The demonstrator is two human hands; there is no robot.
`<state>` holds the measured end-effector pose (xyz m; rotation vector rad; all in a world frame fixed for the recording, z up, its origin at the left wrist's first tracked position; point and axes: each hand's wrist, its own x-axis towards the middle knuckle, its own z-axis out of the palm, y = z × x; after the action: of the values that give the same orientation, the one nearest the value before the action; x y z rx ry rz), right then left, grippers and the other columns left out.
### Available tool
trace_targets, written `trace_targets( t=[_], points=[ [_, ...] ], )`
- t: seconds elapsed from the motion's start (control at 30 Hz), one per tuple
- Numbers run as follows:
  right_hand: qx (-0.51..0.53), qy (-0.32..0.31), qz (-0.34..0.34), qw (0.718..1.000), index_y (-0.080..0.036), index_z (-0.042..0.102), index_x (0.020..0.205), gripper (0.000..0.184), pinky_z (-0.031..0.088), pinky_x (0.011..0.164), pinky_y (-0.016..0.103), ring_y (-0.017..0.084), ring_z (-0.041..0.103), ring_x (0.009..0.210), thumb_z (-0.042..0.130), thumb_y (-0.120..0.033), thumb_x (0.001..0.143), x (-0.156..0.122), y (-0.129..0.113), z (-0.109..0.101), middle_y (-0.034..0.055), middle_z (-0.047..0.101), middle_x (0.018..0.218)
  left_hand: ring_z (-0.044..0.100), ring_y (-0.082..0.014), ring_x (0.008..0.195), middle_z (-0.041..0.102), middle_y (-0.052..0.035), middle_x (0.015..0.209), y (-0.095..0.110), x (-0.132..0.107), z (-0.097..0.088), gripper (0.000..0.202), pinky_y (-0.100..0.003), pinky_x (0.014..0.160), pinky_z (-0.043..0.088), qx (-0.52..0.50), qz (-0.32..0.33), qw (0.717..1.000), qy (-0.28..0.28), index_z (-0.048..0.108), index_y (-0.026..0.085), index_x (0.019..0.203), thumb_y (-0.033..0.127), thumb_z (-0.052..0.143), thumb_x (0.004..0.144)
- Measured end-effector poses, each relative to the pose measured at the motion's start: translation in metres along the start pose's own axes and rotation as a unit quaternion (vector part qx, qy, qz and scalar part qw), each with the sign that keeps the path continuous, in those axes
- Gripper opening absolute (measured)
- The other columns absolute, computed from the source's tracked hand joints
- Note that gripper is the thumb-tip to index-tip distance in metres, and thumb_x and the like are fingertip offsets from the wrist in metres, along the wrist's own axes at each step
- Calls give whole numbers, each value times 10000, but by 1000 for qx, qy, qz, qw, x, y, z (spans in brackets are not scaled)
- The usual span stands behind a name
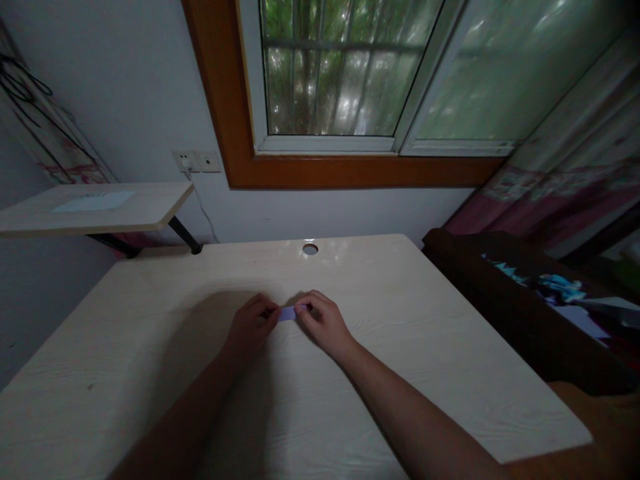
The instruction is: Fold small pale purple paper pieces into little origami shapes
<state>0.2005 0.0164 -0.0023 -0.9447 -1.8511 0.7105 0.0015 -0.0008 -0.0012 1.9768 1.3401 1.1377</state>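
The left hand [255, 319] is pinching one end of a small, flat, pale-purple strip [287, 313], apparently paper, and the right hand [324, 319] is pinching the other, each grip holding it narrowly between thumb and fingers. The strip is sitting between the hands, at or just above the pale, wood-grained bench [425, 333]. Uneven pulling could be risking a tear or crease, and a slack pinch a slip.

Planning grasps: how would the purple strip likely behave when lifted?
The purple strip looks thin, so it's probably light and bendable. Its flatness suggests it won't roll. Straight between left hand and right hand, it may be held taut.
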Motion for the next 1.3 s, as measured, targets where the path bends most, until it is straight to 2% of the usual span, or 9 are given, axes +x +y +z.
trace_targets(
  t=[0.2,0.33,0.43,0.5,0.63,0.9,1.03,1.13,1.3],
  points=[
    [12,84,84,993,-195,658,821,111,425,675,269,170,578,759,560,-211,870,-1,14,-6,22,620,789,598,-139,721,626,-15,786,-8,3,-6,125,-248,667,514,2,-62,995,72,623,188,761,264,587,854],
    [19,87,88,992,-196,662,828,123,427,666,272,171,578,756,560,-244,875,-1,17,-7,21,619,786,605,-144,746,622,-19,812,-11,4,-8,116,-253,665,529,5,-66,992,105,629,188,794,266,577,861],
    [14,61,55,996,-197,662,818,132,434,678,274,167,576,747,558,-246,884,-1,12,-5,21,616,776,622,-143,789,617,-31,886,-7,3,-4,120,-251,672,546,-9,-41,995,92,647,195,879,282,565,881],
    [9,40,30,999,-198,663,830,121,436,680,274,165,576,748,562,-233,885,-1,8,-5,26,614,778,636,-135,798,622,-41,959,-5,2,0,152,-250,687,557,-21,-24,998,59,656,208,989,282,579,880],
    [-5,9,-3,1000,-204,663,848,106,437,682,280,169,574,754,568,-227,890,-1,4,-4,29,609,771,640,-126,755,645,-27,887,-4,-1,3,120,-245,712,549,7,4,1000,4,679,210,910,283,587,890],
    [-24,-21,-41,999,-230,683,876,91,472,763,317,184,604,819,593,-235,890,-1,2,-1,43,670,831,622,-128,725,638,-31,819,-1,-2,3,154,-248,723,529,62,48,997,-19,674,196,850,273,555,909],
    [-17,-20,-55,998,-238,684,870,106,479,761,319,179,613,808,583,-214,888,-1,0,1,39,677,829,621,-139,734,646,-40,809,-1,-3,4,166,-254,719,522,56,60,996,-17,676,195,845,293,558,909],
    [-21,-7,-56,998,-237,685,860,106,479,750,320,181,612,799,587,-195,869,-1,-1,1,37,675,816,618,-141,725,648,-43,800,0,-3,3,174,-254,705,516,45,45,998,-10,678,194,826,294,561,906],
    [-10,62,8,998,-214,698,818,86,472,679,296,177,597,729,614,-205,832,1,3,-5,33,650,748,616,-136,702,654,-28,768,3,-2,-1,149,-243,677,508,20,18,999,40,681,197,802,283,588,880]
  ],
)
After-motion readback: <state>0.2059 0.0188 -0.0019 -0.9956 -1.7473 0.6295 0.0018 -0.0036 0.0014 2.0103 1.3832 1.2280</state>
